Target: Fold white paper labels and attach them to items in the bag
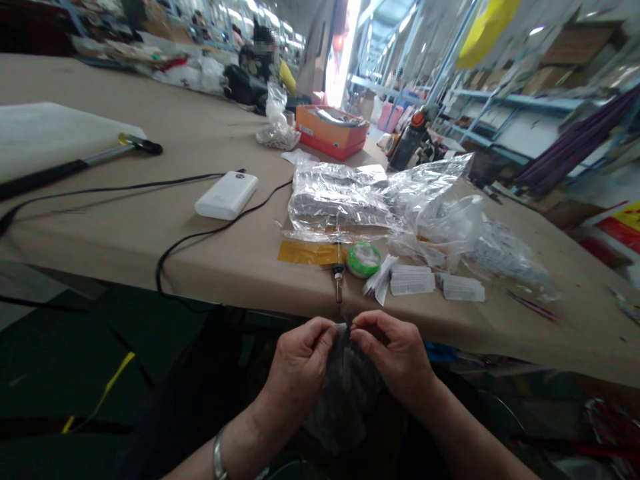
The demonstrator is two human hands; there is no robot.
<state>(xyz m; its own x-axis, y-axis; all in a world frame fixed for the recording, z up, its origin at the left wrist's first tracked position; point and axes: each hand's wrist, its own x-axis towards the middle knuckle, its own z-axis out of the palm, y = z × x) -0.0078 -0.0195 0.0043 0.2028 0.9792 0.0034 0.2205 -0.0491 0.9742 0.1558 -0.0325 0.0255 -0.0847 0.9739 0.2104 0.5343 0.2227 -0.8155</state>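
Note:
My left hand (300,363) and my right hand (395,360) meet just below the table's front edge. Both pinch the top of a small clear plastic bag (345,393) that hangs between them over my lap; its contents are too blurred to name. A bracelet sits on my left wrist. Right above my hands a soldering iron (339,277) lies on the table with its tip poking past the edge. A green spool (363,259) and several small white packets (413,280) lie beside it.
Crumpled clear plastic bags (380,200) cover the table's middle. A white power bank (227,195) with black cables lies left, a long black-handled tool (75,165) farther left. An orange box (331,131) stands at the back. Shelving runs along the right; a person sits far back.

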